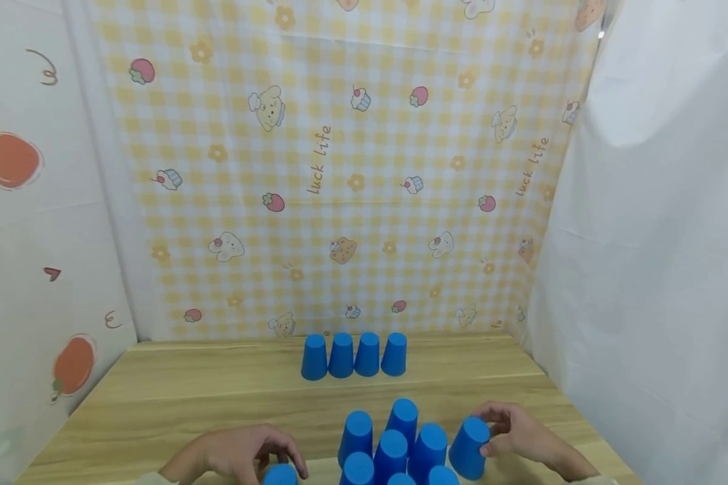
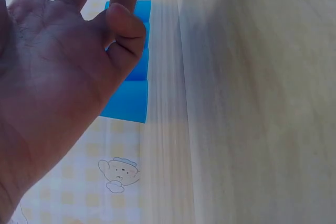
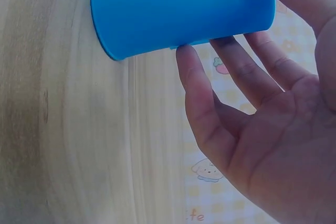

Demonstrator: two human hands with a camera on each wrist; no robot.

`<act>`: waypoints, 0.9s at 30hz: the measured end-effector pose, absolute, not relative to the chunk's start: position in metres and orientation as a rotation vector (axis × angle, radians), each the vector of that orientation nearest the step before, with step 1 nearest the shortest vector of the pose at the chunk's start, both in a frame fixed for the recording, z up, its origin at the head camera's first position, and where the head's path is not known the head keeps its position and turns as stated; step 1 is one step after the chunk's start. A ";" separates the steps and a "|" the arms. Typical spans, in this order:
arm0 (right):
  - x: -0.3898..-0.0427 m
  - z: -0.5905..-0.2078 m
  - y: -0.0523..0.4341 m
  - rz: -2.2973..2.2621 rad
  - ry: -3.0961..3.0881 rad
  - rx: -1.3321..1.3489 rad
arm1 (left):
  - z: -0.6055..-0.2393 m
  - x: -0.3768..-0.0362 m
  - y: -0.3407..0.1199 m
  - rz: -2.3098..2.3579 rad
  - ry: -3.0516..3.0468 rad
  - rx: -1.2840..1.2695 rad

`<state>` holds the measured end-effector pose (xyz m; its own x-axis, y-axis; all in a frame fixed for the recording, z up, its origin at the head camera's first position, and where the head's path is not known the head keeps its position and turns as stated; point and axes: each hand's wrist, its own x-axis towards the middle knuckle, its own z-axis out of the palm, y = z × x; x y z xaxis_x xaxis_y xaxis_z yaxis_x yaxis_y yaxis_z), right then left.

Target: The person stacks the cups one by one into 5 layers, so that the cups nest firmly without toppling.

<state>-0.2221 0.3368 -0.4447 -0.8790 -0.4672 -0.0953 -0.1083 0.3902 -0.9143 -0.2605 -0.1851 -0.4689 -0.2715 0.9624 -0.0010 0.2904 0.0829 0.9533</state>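
At the right of the head view, my right hand (image 1: 518,431) grips an upside-down blue plastic cup (image 1: 468,448). In the right wrist view the thumb lies along one side of this cup (image 3: 178,11) and the fingers touch the other. Toward the bottom left, my left hand (image 1: 236,453) arches beside and over the top of another blue cup (image 1: 280,475), which the frame edge cuts off. Whether it touches that cup is hidden. The left wrist view shows the left palm (image 2: 58,66) with bent fingers and no cup in them. Between the hands, several inverted blue cups (image 1: 391,455) stand clustered.
A row of several inverted blue cups (image 1: 354,357) stands near the back of the wooden table (image 1: 218,391). Behind it hangs a yellow checked cloth (image 1: 352,222). White cloths border the left (image 1: 36,236) and right (image 1: 649,269) sides.
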 end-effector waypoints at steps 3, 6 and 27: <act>-0.223 -0.444 0.336 -1.489 2.330 -0.508 | -0.469 -0.261 -0.183 1.204 1.636 1.233; -0.223 -0.442 0.334 -1.498 2.339 -0.526 | -0.468 -0.261 -0.182 1.207 1.624 1.249; -0.226 -0.443 0.320 -1.548 2.535 -0.387 | -0.466 -0.260 -0.182 1.173 1.748 1.203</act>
<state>-0.2262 0.3200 -0.4433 -0.9560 -0.2933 0.0092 -0.1422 0.4356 -0.8889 -0.2603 -0.1815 -0.4659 -0.3222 0.9452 -0.0526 0.3094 0.1576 0.9378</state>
